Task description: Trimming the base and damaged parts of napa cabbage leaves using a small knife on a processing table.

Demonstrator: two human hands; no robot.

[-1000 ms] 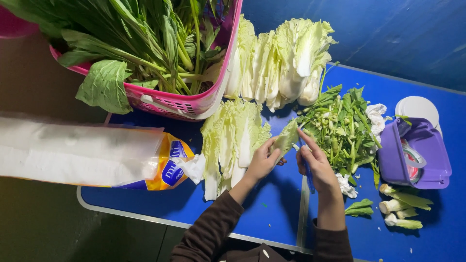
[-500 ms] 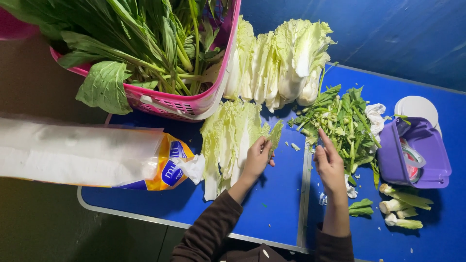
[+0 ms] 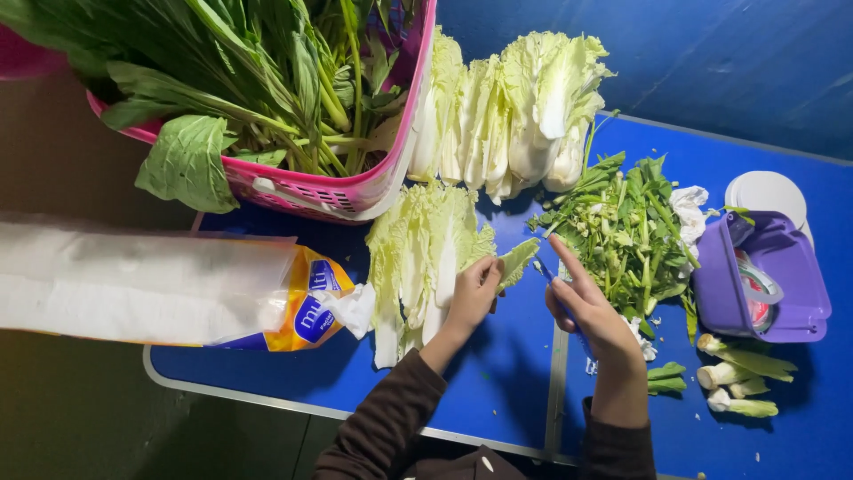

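Observation:
My left hand (image 3: 471, 295) pinches a pale green cabbage leaf piece (image 3: 517, 260) at the right edge of a split napa cabbage (image 3: 418, 258) lying on the blue table (image 3: 498, 373). My right hand (image 3: 582, 307) is just right of the leaf, index finger stretched toward it. It grips what looks like a small knife (image 3: 541, 267); only the thin tip shows. A pile of cut leafy greens (image 3: 622, 231) lies beside my right hand.
A pink basket (image 3: 338, 191) of long-stemmed greens stands at the back left, with more cabbage halves (image 3: 515, 116) next to it. A purple tub (image 3: 764, 284), white lids (image 3: 769, 191) and trimmed stems (image 3: 737, 373) are at the right. A plastic bag roll (image 3: 133, 280) overhangs the left edge.
The hands met at the leaf, then my right hand pulled back while the left laid the leaf by the cabbage. Now the right hand has come back up to the leaf.

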